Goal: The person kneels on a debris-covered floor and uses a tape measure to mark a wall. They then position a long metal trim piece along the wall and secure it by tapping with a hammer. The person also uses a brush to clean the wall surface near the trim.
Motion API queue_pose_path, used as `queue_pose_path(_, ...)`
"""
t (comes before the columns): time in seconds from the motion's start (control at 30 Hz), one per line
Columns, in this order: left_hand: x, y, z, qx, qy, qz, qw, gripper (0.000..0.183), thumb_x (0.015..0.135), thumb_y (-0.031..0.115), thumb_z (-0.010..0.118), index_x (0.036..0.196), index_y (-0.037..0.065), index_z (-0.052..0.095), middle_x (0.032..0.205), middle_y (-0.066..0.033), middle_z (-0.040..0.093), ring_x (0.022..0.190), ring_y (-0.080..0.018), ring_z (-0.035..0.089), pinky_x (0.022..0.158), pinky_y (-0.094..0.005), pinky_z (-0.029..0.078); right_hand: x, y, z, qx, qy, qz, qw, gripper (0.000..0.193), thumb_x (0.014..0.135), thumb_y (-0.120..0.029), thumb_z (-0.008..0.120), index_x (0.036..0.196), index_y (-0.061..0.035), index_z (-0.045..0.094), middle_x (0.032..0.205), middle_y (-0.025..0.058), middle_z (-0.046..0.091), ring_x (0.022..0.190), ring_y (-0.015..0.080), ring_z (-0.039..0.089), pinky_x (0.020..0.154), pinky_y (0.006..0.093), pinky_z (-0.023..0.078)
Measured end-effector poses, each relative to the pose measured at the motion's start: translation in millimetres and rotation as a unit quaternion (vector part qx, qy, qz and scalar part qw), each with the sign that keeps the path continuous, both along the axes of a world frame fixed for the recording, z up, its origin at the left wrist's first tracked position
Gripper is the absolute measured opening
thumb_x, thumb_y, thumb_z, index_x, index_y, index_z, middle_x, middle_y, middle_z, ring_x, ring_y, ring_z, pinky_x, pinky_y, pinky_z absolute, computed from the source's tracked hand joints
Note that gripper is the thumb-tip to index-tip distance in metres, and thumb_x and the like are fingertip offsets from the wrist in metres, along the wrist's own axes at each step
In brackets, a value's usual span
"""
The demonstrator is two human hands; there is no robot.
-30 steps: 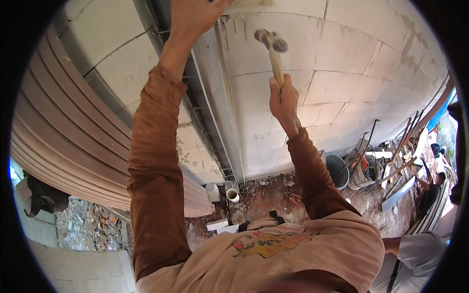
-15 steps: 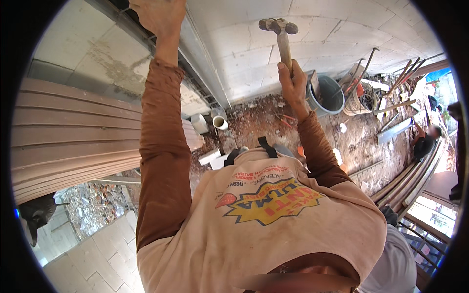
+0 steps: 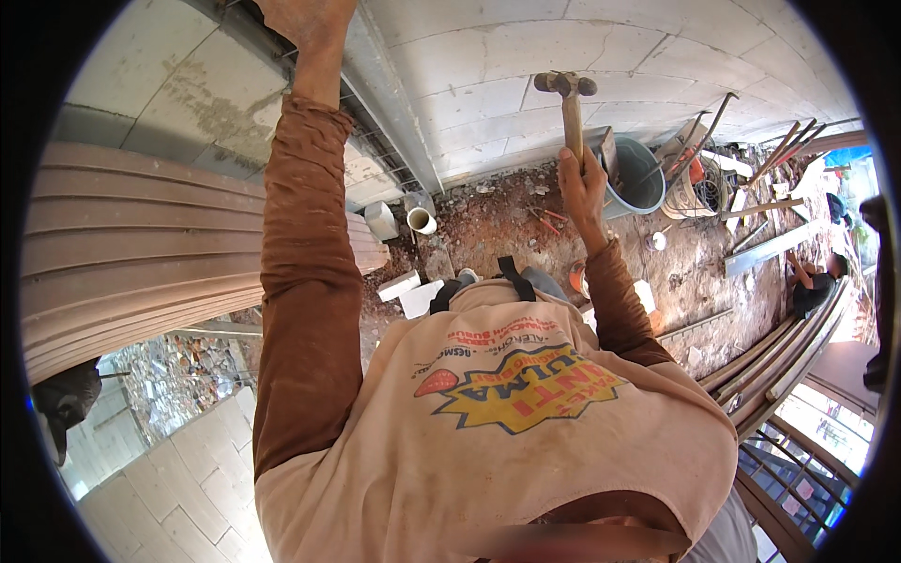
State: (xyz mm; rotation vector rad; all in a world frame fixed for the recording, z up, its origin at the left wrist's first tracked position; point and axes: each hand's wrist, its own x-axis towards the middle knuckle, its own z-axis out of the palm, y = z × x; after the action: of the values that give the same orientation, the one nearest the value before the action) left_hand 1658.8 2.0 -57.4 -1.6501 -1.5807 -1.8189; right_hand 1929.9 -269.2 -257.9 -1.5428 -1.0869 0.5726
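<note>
A dark-headed hammer with a pale wooden handle (image 3: 572, 113) is held in the right hand (image 3: 586, 186), fingers wrapped round the wood, before the whitish block wall (image 3: 479, 56); the left hand (image 3: 314, 26) is raised beside a long grey metal strip (image 3: 392, 92), its fingertips cropped by the upper edge, so their spread cannot be told

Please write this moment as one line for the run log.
right hand: holds hammer | left hand: partly out of frame, near metal channel | also: bucket near wall
</note>
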Motion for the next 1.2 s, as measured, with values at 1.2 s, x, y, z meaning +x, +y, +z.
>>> queue_pose_path(1.2, 11, -50, 33, -0.085, -0.059, -0.073, 0.992, 0.113, 0.072, 0.023, 0.086, 0.154, -0.004, 0.013, 0.136, -0.0301, 0.043, 0.122, -0.0465, 0.053, 0.101, -0.051, 0.049, 6, -11, -25, -0.03, -0.056, 0.069, 0.996, 0.037, 0.101, -0.028, 0.059, 0.079, 0.0005, 0.05, 0.059, 0.0065, 0.044, 0.056, 0.0114, 0.039, 0.049, 0.0354, 0.035)
